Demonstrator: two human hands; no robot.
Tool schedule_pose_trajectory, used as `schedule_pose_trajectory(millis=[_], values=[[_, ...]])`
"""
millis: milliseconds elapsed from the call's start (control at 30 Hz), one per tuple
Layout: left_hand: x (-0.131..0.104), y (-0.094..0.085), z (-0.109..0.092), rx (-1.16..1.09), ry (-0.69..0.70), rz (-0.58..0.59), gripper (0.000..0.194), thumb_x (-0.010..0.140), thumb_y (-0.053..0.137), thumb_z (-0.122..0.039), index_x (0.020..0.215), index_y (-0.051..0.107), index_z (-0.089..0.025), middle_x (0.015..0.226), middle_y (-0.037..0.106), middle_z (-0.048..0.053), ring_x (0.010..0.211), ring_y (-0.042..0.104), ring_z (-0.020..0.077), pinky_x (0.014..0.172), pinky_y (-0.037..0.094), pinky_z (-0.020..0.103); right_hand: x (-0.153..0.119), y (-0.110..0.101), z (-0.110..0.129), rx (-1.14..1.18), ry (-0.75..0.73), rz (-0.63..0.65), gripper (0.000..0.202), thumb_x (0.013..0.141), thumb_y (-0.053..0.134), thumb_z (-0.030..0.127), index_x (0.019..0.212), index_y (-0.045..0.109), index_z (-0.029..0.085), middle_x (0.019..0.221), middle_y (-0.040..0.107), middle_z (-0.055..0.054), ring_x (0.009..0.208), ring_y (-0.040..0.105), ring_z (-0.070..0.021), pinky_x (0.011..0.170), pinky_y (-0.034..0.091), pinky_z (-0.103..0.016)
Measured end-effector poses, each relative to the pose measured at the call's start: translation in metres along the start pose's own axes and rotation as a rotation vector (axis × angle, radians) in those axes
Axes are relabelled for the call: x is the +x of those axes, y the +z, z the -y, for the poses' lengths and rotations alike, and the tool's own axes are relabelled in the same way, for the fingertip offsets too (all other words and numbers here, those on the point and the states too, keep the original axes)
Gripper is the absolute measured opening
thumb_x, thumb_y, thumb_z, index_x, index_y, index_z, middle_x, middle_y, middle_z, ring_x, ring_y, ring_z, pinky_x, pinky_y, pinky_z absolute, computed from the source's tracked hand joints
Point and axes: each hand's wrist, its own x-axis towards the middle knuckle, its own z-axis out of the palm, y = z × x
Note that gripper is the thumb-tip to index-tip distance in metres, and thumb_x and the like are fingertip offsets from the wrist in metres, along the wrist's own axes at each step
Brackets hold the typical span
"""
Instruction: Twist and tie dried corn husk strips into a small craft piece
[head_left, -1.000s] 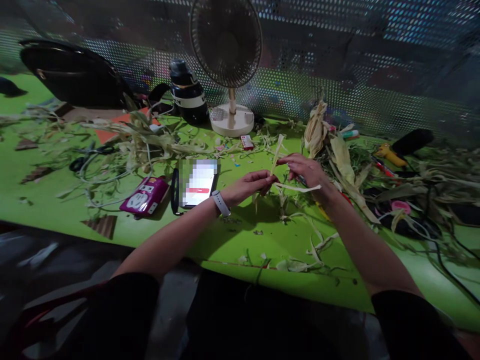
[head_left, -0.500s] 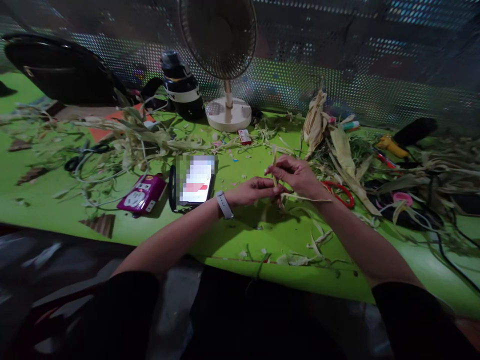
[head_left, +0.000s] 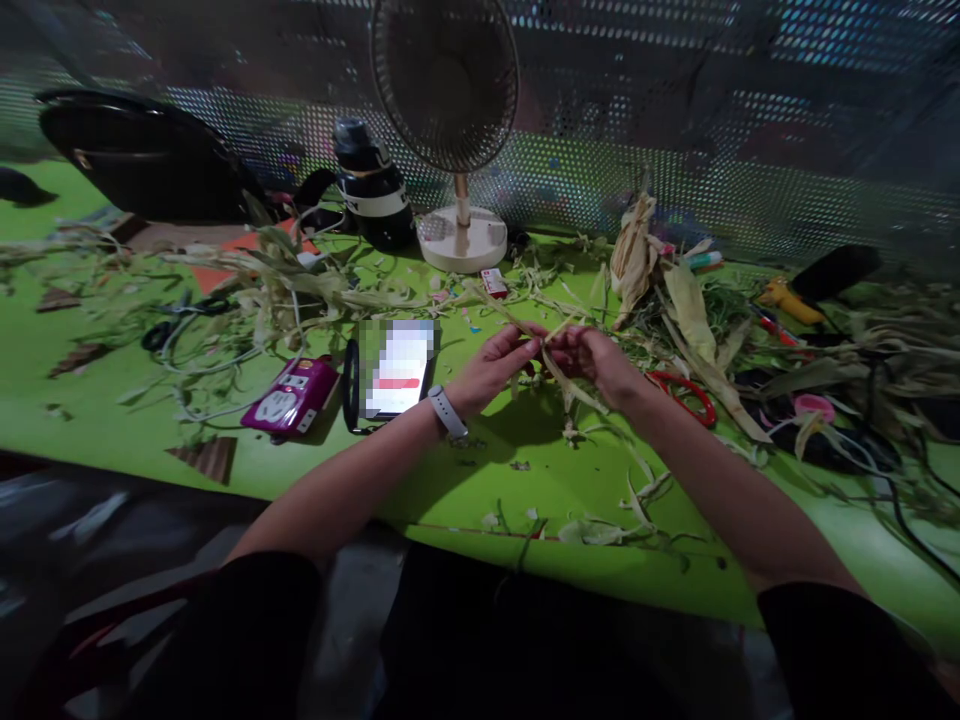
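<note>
Pale dried husk strips (head_left: 559,372) cross each other between my two hands above the green table (head_left: 480,500). My left hand (head_left: 499,368), with a light watch band at its wrist, pinches the strips between thumb and fingers. On the other side my right hand (head_left: 596,362) has its fingers closed on the same strips. One strip slants down to the right in front of the right fingers, and a knotted end hangs below. To the left of my hands lies a phone (head_left: 401,370) with its screen lit. Some fingertips are hidden behind the strips.
Behind stand a round fan (head_left: 463,240) and a black bottle (head_left: 375,205). A purple power strip (head_left: 291,398) lies at the left, near a husk pile (head_left: 262,280). On the right are a husk bundle (head_left: 634,255), red-handled scissors (head_left: 694,398) and a yellow tool (head_left: 791,300).
The strips have turned from nearly upright to slanting and crossed. My left hand has risen slightly, my right hand has shifted a little right and down, and the view has tilted slightly.
</note>
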Motion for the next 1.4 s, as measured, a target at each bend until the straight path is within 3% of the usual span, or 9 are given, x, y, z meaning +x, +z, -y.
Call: schedule_pose_trajectory(millis=[300,433,667,733,833,967,1167,1300,1400], values=[[-0.005,0.005,-0.012,0.094,-0.055,0.342,0.026,0.079,0.067,-0.04,0.091,0.066,-0.017,0.07,0.064,0.001,0.067,0.06,0.0098,0.072,0.047,0.025,0.007,0.003,-0.012,0.135,-0.232,-0.008,0.035,0.063,0.076,0.052,0.066,0.062,0.02,0.06,0.059,0.002,0.055,0.054,-0.011,0.056,0.047,-0.026],[-0.011,0.011,-0.017,0.183,-0.093,0.567,0.026,0.087,0.058,-0.039,0.096,0.063,-0.015,0.08,0.07,0.008,0.08,0.067,0.0157,0.082,0.05,0.032,0.012,-0.012,-0.001,0.193,-0.331,-0.192,0.036,0.06,0.079,0.051,0.064,0.06,0.02,0.065,0.06,0.003,0.058,0.053,-0.0076,0.06,0.048,-0.021],[0.001,-0.017,-0.04,0.522,0.143,0.278,0.07,0.081,0.064,-0.032,0.142,0.029,-0.025,0.122,0.061,0.013,0.113,0.06,0.0229,0.099,0.043,0.042,-0.004,-0.029,0.029,-0.035,-0.666,-0.202,0.036,0.071,0.069,0.057,0.073,0.064,0.022,0.071,0.063,0.002,0.066,0.057,-0.0093,0.067,0.049,-0.023],[0.005,-0.024,-0.047,0.759,0.244,0.238,0.072,0.073,0.071,-0.032,0.137,0.039,-0.024,0.139,0.048,0.013,0.129,0.045,0.0276,0.11,0.032,0.046,-0.01,-0.029,0.033,-0.137,-0.676,-0.189,0.038,0.073,0.066,0.059,0.073,0.064,0.021,0.072,0.064,0.001,0.067,0.058,-0.011,0.068,0.049,-0.025],[0.007,-0.022,-0.055,0.963,0.28,0.274,0.057,0.077,0.064,-0.031,0.131,0.048,-0.022,0.139,0.048,0.011,0.132,0.04,0.0289,0.113,0.025,0.048,-0.016,-0.025,0.034,-0.211,-0.625,-0.155,0.041,0.074,0.063,0.061,0.073,0.065,0.02,0.075,0.066,-0.001,0.068,0.058,-0.0123,0.069,0.049,-0.027],[0.003,-0.01,-0.057,1.083,0.445,0.124,0.069,0.067,0.073,-0.034,0.131,0.05,-0.021,0.144,0.044,0.012,0.138,0.03,0.0333,0.115,0.016,0.052,-0.019,-0.018,0.034,-0.263,-0.548,-0.097,0.042,0.073,0.063,0.062,0.072,0.065,0.019,0.07,0.064,-0.001,0.062,0.054,-0.0121,0.065,0.047,-0.027],[-0.002,0.001,-0.033,0.816,0.411,0.265,0.037,0.078,0.067,-0.031,0.114,0.063,-0.023,0.11,0.068,0.008,0.101,0.064,0.0202,0.106,0.038,0.043,-0.011,-0.007,0.027,-0.108,-0.431,-0.033,0.041,0.068,0.07,0.058,0.072,0.062,0.019,0.058,0.055,0.003,0.053,0.049,-0.0091,0.056,0.043,-0.024],[-0.005,0.009,-0.017,0.415,0.226,0.082,0.022,0.081,0.063,-0.035,0.095,0.067,-0.017,0.095,0.07,0.009,0.081,0.068,0.0162,0.079,0.055,0.032,-0.006,-0.002,0.017,0.041,-0.292,-0.036,0.036,0.075,0.065,0.054,0.082,0.061,0.019,0.061,0.057,0.004,0.054,0.052,-0.0089,0.056,0.045,-0.023],[-0.005,0.009,-0.012,0.249,0.116,-0.081,0.026,0.078,0.067,-0.037,0.091,0.064,-0.015,0.08,0.07,0.006,0.077,0.069,0.0161,0.078,0.056,0.032,-0.01,0.0,0.008,0.068,-0.214,-0.079,0.033,0.079,0.061,0.051,0.082,0.057,0.019,0.063,0.058,0.003,0.056,0.054,-0.0097,0.057,0.046,-0.024]])
